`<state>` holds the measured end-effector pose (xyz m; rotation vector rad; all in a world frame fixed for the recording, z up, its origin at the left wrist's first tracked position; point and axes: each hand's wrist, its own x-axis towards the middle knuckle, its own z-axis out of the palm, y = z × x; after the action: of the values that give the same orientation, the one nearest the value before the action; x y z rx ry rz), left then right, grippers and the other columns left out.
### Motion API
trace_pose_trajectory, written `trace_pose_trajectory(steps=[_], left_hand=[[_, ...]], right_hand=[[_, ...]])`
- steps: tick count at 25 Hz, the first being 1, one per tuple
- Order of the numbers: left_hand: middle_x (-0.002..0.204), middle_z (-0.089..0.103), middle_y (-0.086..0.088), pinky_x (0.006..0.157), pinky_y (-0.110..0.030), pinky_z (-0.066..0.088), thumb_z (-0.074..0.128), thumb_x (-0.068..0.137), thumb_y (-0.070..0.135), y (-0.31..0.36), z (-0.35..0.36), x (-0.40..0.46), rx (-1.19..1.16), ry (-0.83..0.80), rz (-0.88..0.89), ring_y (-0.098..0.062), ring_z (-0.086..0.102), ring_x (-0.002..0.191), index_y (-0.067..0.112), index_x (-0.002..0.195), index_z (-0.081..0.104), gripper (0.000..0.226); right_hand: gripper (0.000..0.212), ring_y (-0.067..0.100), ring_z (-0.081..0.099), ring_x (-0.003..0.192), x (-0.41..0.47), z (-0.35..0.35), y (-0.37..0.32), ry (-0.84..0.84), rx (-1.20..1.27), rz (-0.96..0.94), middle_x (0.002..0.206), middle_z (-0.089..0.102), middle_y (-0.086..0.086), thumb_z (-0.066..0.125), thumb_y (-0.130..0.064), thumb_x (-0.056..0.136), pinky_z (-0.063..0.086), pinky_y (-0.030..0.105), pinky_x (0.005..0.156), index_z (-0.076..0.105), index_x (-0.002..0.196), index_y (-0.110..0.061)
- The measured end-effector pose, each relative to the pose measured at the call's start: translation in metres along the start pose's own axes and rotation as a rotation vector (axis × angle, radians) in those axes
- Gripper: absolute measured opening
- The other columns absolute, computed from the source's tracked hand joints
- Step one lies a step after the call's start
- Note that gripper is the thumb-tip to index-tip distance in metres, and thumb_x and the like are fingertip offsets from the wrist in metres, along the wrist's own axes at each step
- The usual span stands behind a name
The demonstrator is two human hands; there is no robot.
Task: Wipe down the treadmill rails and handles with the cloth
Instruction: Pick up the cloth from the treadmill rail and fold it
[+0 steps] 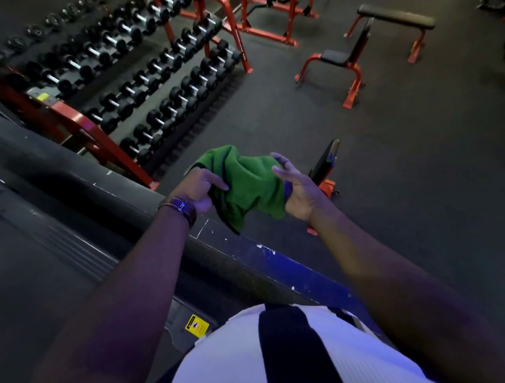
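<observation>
Just above the treadmill side rail (123,198), held clear of it and not touching: green cloth (251,185) bunched between both hands, left hand (200,188) pinching one edge with fingers curled tight, right hand (296,189) gripping the other side with the upper fingers splayed loose. Looks like refolding before a pass, so honestly can't tell how much is wiped already. Judging by the dull, scuffed rail beside the dumbbell rack (128,77), probably plenty left, handles out of view.
</observation>
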<state>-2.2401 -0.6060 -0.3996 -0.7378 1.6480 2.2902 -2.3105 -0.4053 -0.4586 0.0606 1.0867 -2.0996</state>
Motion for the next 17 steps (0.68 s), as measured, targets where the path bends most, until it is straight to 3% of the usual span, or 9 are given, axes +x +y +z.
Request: trace_pose_trajectory(steps=[2,5,7,9,10,11,13,15,17], left_hand=[[0.055,0.068,0.006,0.066,-0.026,0.059,0.041,0.080,-0.027,-0.001,0.002,-0.005,0.243,0.050,0.042,-0.025,0.070,0.071,0.002,0.092,0.070,0.043],[0.061,0.068,0.010,0.053,-0.018,0.054,0.046,0.081,-0.022,0.003,-0.011,-0.001,0.414,0.097,0.030,-0.018,0.065,0.073,-0.010,0.101,0.062,0.028],[0.049,0.060,0.017,0.047,-0.013,0.045,0.054,0.085,-0.007,0.011,-0.022,0.004,0.608,0.166,0.015,-0.007,0.060,0.063,-0.003,0.106,0.065,0.024],[0.040,0.054,0.019,0.050,-0.017,0.042,0.052,0.075,-0.007,0.021,-0.029,0.006,0.667,0.147,0.109,0.006,0.054,0.046,0.003,0.087,0.074,0.026],[0.046,0.059,0.015,0.055,-0.020,0.045,0.049,0.064,-0.011,0.024,-0.034,0.008,0.619,0.116,0.156,0.007,0.056,0.048,0.003,0.073,0.072,0.029],[0.062,0.069,0.008,0.061,-0.028,0.052,0.047,0.056,-0.014,0.023,-0.038,0.009,0.505,0.076,0.159,-0.003,0.067,0.061,0.001,0.074,0.072,0.034],[0.094,0.073,-0.015,0.072,-0.045,0.058,0.053,0.049,-0.014,0.019,-0.050,0.015,0.472,0.146,0.097,-0.031,0.071,0.087,0.003,0.095,0.071,0.052],[0.093,0.071,-0.014,0.072,-0.037,0.056,0.061,0.058,-0.011,0.010,-0.060,0.021,0.715,0.325,0.100,-0.031,0.067,0.086,0.008,0.097,0.071,0.044],[0.095,0.067,-0.010,0.073,-0.029,0.051,0.062,0.070,-0.001,-0.004,-0.068,0.022,0.806,0.538,0.126,-0.026,0.063,0.086,0.017,0.107,0.067,0.042]], right_hand=[[0.057,0.030,0.069,0.100,-0.005,-0.005,-0.008,0.013,-0.178,0.199,0.121,0.066,0.013,0.070,-0.008,0.083,0.058,0.043,0.083,0.051,0.136,-0.014],[0.028,0.025,0.073,0.094,-0.015,-0.019,-0.018,0.049,-0.399,0.483,0.106,0.073,0.012,0.064,-0.012,0.089,0.056,0.039,0.084,0.065,0.114,-0.003],[0.030,0.026,0.072,0.094,-0.022,-0.029,-0.016,0.051,-0.429,0.565,0.104,0.074,0.013,0.069,-0.017,0.082,0.054,0.041,0.088,0.069,0.109,-0.003],[0.029,0.027,0.072,0.094,-0.024,-0.036,-0.009,0.045,-0.344,0.487,0.104,0.074,0.014,0.068,-0.016,0.080,0.055,0.040,0.087,0.072,0.106,-0.003],[0.028,0.026,0.072,0.094,-0.023,-0.037,-0.006,0.049,-0.246,0.380,0.105,0.074,0.013,0.064,-0.012,0.081,0.057,0.038,0.085,0.073,0.106,-0.004],[0.032,0.027,0.072,0.096,-0.023,-0.036,-0.006,0.050,-0.127,0.259,0.106,0.074,0.012,0.061,-0.006,0.081,0.058,0.039,0.082,0.072,0.111,-0.008],[0.062,0.029,0.070,0.099,-0.017,-0.034,-0.012,0.046,0.018,0.086,0.110,0.073,0.009,0.058,0.009,0.072,0.058,0.041,0.079,0.058,0.129,-0.016],[0.082,0.031,0.066,0.100,-0.006,-0.033,-0.022,0.031,0.035,0.040,0.115,0.067,0.010,0.057,0.014,0.060,0.056,0.041,0.080,0.050,0.134,-0.021],[0.070,0.032,0.063,0.098,0.001,-0.025,-0.031,0.017,-0.046,0.065,0.112,0.063,0.014,0.054,0.009,0.070,0.055,0.041,0.082,0.052,0.134,-0.018]])
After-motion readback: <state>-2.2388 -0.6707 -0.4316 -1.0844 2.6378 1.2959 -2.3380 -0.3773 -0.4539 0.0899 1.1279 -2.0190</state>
